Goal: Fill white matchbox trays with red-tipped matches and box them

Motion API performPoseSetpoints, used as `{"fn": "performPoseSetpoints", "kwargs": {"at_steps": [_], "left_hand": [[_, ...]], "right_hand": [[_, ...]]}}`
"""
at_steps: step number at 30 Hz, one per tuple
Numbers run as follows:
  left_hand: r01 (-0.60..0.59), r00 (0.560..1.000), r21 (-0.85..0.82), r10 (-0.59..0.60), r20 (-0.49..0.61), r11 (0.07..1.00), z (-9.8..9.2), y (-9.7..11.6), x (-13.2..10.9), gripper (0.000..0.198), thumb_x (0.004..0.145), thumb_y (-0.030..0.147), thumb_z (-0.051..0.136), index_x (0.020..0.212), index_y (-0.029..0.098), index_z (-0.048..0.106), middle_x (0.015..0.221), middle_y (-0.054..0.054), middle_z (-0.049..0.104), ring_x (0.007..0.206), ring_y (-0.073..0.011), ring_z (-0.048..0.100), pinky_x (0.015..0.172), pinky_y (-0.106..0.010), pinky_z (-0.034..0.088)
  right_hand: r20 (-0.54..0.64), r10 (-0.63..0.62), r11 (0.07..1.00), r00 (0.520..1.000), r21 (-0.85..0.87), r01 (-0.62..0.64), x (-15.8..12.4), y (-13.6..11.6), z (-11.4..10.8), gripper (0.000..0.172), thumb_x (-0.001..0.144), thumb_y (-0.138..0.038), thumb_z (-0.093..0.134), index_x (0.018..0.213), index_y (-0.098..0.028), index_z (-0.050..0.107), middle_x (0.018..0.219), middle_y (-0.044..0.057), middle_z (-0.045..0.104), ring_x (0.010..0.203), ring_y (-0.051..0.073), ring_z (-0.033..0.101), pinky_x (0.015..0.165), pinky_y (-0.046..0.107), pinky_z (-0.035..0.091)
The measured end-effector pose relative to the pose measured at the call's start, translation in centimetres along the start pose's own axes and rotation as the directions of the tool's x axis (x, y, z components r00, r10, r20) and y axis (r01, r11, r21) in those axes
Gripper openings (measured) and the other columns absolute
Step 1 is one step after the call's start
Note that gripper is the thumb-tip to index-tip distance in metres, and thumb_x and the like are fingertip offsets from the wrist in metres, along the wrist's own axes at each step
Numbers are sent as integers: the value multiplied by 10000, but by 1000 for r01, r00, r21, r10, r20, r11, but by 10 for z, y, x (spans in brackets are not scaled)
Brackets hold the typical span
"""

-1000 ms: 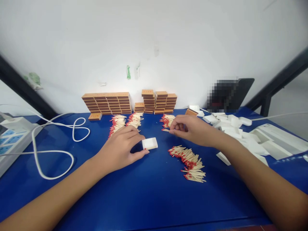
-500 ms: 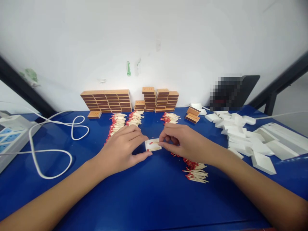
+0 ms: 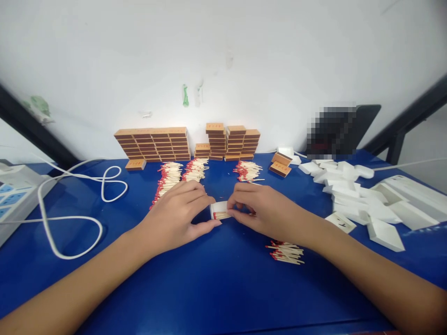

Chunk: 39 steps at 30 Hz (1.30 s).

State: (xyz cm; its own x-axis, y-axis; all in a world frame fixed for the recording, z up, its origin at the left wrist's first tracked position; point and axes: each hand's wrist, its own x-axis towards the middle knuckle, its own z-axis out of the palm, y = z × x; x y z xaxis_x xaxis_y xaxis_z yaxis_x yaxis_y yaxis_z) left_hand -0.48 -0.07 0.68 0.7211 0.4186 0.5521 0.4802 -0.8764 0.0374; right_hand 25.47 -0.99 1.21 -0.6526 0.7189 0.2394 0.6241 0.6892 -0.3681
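A small white matchbox tray (image 3: 219,210) lies on the blue table (image 3: 216,284) between my hands, with red-tipped matches showing inside it. My left hand (image 3: 176,214) grips the tray's left end between thumb and fingers. My right hand (image 3: 260,209) is closed at the tray's right end, pinching matches into it. A loose pile of matches (image 3: 286,252) lies just under my right wrist. More match piles (image 3: 167,179) (image 3: 247,170) lie further back.
Stacks of brown matchboxes (image 3: 155,144) (image 3: 230,142) line the wall. Two loose brown sleeves (image 3: 280,165) and a heap of white trays (image 3: 352,195) lie to the right. A white cable (image 3: 70,218) and a power strip (image 3: 14,200) sit at the left.
My right hand came back from the far match pile to the tray with matches and now presses them in. The tray, bare a second ago, holds matches. My left hand stayed put.
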Motion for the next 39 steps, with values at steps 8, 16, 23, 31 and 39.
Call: {"fn": "performPoseSetpoints", "kwargs": {"at_steps": [8,16,23,31,39], "left_hand": [[17,1000,8,-17,22,1000,-1,-2,-1,277,962,389,768,1111,158,734,965,-94,754,1003,-263,708,901,-422,606],[26,999,-5,-26,23,1000,0,-4,-1,268,969,392,758,1112,166,732,973,-89,758,986,-251,704,889,-414,605],[27,999,1,-27,31,1000,-2,-2,0,272,960,390,768,1094,156,739,944,-86,748,975,-258,704,875,-410,603],[24,999,3,-24,31,1000,-2,-2,1,266,962,385,767,1087,153,737,952,-85,749,954,-251,700,856,-403,599],[15,999,3,-15,33,1000,-1,-3,0,273,966,389,763,1092,149,740,947,-86,745,966,-253,698,870,-405,600]], "right_hand": [[-220,183,974,958,-94,-207,-2,51,-47,129,937,-286,661,860,-229,746,802,34,690,704,178,593,666,318,428],[0,334,935,943,-126,-331,-6,90,-49,215,882,-424,729,878,-211,760,779,41,704,682,182,596,618,316,422],[81,378,925,922,-74,-373,-4,84,-44,139,919,-312,673,858,-194,714,762,36,711,652,170,597,596,311,424],[96,316,949,944,-27,-315,-6,79,-44,124,936,-292,645,880,-204,711,804,42,736,675,166,628,602,301,450],[129,292,956,948,-60,-287,-5,81,-46,169,921,-360,665,904,-208,735,909,71,728,754,186,609,679,324,450]]}}
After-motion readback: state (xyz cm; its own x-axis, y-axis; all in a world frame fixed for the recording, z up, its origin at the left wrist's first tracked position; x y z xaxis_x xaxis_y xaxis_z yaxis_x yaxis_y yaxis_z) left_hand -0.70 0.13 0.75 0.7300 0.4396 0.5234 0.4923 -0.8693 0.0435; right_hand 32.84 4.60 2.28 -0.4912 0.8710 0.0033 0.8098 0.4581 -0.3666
